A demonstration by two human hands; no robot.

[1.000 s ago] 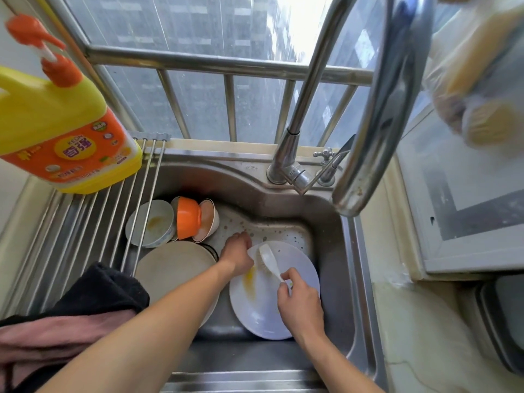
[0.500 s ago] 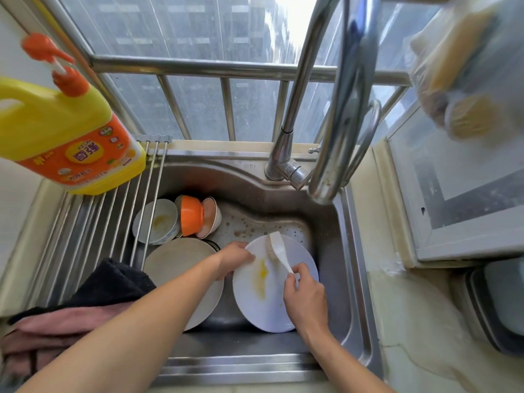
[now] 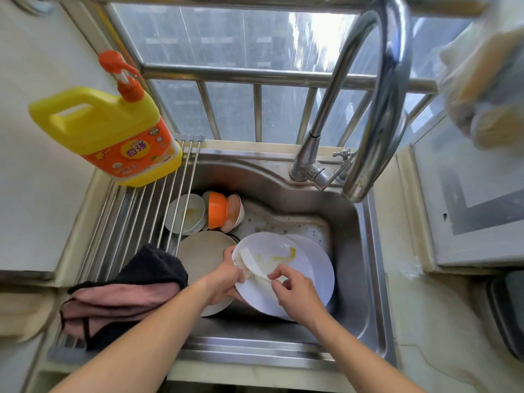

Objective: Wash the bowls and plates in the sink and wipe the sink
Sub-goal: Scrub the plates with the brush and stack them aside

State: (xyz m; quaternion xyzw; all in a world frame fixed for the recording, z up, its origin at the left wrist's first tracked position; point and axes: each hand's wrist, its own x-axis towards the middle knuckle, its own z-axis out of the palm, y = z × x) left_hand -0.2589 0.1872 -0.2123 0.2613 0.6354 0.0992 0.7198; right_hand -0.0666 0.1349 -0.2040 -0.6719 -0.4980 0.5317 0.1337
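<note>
The left hand (image 3: 226, 279) grips the stained white plate (image 3: 283, 268) tilted over the sink (image 3: 351, 251); the right hand (image 3: 297, 290) pinches a brush (image 3: 255, 265). Wet, the plate could slip and chip.

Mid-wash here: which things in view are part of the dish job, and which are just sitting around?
In the job: white plate in left hand; brush in right hand; beige plate; bowls; sink; detergent bottle.
Lying about: cloths; plastic bag.
</note>
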